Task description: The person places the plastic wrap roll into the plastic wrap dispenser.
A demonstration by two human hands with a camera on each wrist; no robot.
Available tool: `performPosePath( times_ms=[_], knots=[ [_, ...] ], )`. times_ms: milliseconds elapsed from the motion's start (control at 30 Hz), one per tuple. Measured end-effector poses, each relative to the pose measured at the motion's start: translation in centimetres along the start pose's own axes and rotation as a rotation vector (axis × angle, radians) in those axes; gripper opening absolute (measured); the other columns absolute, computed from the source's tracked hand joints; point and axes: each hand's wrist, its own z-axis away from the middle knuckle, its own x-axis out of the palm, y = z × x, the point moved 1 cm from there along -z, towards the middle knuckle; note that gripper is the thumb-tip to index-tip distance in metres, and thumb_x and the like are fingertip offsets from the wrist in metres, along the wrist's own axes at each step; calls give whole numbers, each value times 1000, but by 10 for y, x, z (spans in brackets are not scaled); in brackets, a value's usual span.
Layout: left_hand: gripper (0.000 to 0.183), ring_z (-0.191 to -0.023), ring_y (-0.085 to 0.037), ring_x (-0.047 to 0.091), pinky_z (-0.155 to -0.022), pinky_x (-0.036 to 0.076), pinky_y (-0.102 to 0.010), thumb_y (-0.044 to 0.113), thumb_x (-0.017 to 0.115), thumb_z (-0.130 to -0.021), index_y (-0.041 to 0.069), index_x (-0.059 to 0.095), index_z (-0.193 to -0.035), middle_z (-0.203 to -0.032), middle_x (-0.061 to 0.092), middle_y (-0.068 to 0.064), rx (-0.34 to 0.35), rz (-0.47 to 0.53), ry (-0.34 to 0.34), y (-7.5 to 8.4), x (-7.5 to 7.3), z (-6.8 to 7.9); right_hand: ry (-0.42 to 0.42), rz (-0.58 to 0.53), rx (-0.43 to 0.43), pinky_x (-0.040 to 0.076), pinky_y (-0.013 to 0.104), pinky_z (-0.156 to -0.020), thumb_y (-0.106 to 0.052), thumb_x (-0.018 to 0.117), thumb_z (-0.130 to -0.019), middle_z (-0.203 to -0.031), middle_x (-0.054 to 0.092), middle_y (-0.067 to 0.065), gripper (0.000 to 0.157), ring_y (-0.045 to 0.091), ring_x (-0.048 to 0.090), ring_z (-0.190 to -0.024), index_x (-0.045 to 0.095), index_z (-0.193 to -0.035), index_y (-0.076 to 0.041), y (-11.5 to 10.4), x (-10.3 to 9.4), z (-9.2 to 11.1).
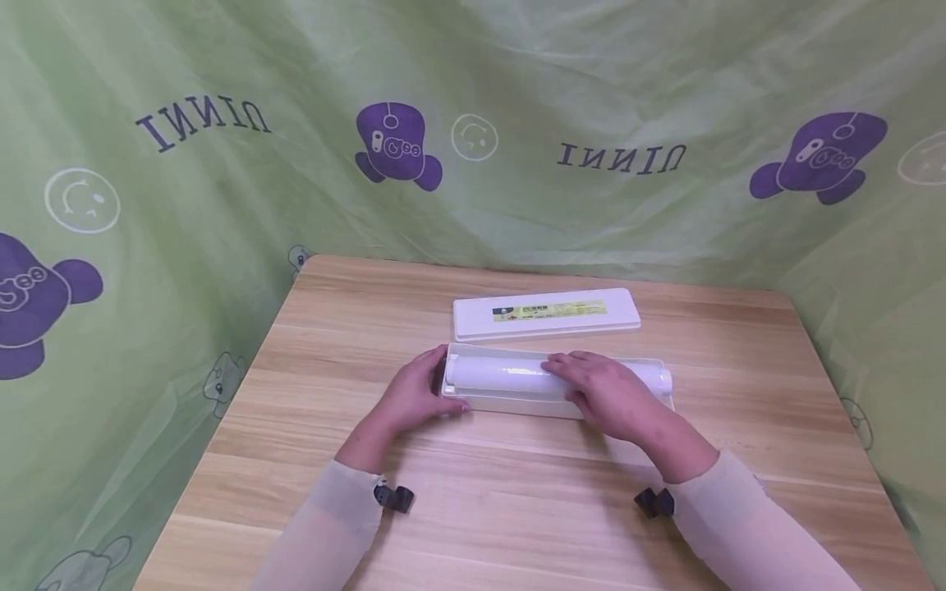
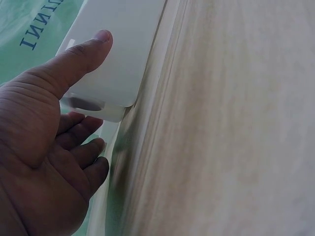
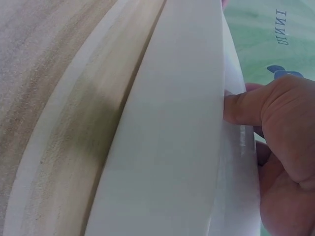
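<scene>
A long white open box (image 1: 510, 404) lies lengthwise across the wooden table, holding a white, glossy roll of cling film (image 1: 510, 373). The roll's right end sits at the box's right end wall, close to its rim. My left hand (image 1: 414, 392) grips the box's left end; in the left wrist view the thumb (image 2: 93, 49) lies along the front wall and the fingers are bent near the end. With its fingers over the top of the roll, my right hand (image 1: 613, 394) holds it near the middle. The right thumb (image 3: 241, 108) is at the box's front rim.
Behind the box lies a white lid (image 1: 547, 324) with a yellow-green printed label. Around the wooden table (image 1: 473, 509) hangs a green curtain (image 1: 517, 222) with purple figures, close to its back and side edges. Each sleeve carries a small black wrist device.
</scene>
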Motion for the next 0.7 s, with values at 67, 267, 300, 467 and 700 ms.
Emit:
performPosePath(
  times_ms=[67,267,300,467,700],
  knots=[
    [111,-135,-21,41,-115,30,-38,54,91,-58,18,41,-150,-146,48,-4,-5,1,-2,1,0,0,-11,-4,4,44,47,-104,-7,75,-84,-138,58,5,56,27,55,-125,59,-137,-12,0,-1,-1],
    [110,-136,-22,41,-115,30,-38,51,92,-59,18,40,-150,-146,48,-4,-11,2,-7,1,-1,-1,-33,-16,12,45,45,-104,-8,77,-83,-135,60,4,56,23,56,-124,60,-136,-12,2,-3,-3],
    [111,-136,-22,41,-115,29,-38,52,92,-59,18,40,-151,-147,47,-4,-12,0,-6,1,-1,-1,-37,-19,13,45,44,-103,-8,77,-83,-135,60,3,56,23,56,-124,60,-136,-12,2,-3,-3],
    [112,-136,-22,41,-115,29,-38,51,92,-58,18,40,-151,-147,47,-5,-12,-2,-6,0,-1,-1,-67,-42,23,45,44,-104,-9,76,-83,-135,60,2,55,22,56,-124,60,-136,-13,4,-4,-4],
    [115,-136,-24,41,-115,28,-39,51,93,-57,17,38,-152,-148,46,-7,-21,-14,-12,0,-1,0,-81,-74,37,46,43,-103,-9,77,-83,-134,61,0,55,21,57,-123,61,-135,-15,8,-4,-6]
  ],
)
